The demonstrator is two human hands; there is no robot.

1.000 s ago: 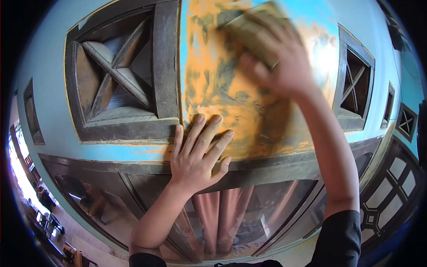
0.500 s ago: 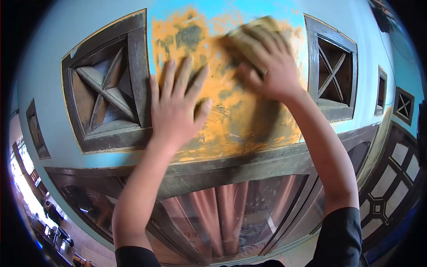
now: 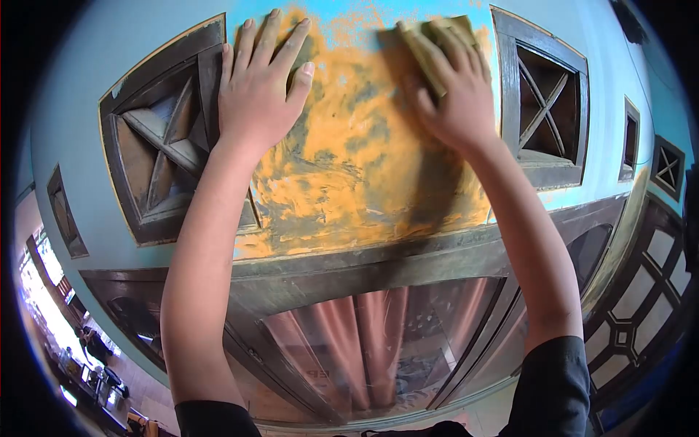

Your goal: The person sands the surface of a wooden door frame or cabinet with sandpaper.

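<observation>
My left hand (image 3: 258,102) lies with its fingers spread on the upper left of the patchy orange wall section (image 3: 364,167), beside the dark wooden frame of the left vent (image 3: 171,135). Nothing is in it. Under my right hand (image 3: 462,102), a yellowish-brown folded sheet that looks like sandpaper (image 3: 429,65) is pressed against the upper right of the same section. My fingers and thumb grip its sides, and part of it is hidden beneath them. Grey-green blotches mark the orange surface, and bright blue paint (image 3: 353,11) shows along its top.
A right vent (image 3: 542,109) with crossed slats stands close to my right hand. Below runs a dark wooden beam (image 3: 364,269) over a glazed panel with pink curtains (image 3: 371,342). A panelled door (image 3: 641,291) is at the far right.
My left hand has slid up and to the left along the wall. My right hand, still holding the sandpaper, has shifted slightly to the right.
</observation>
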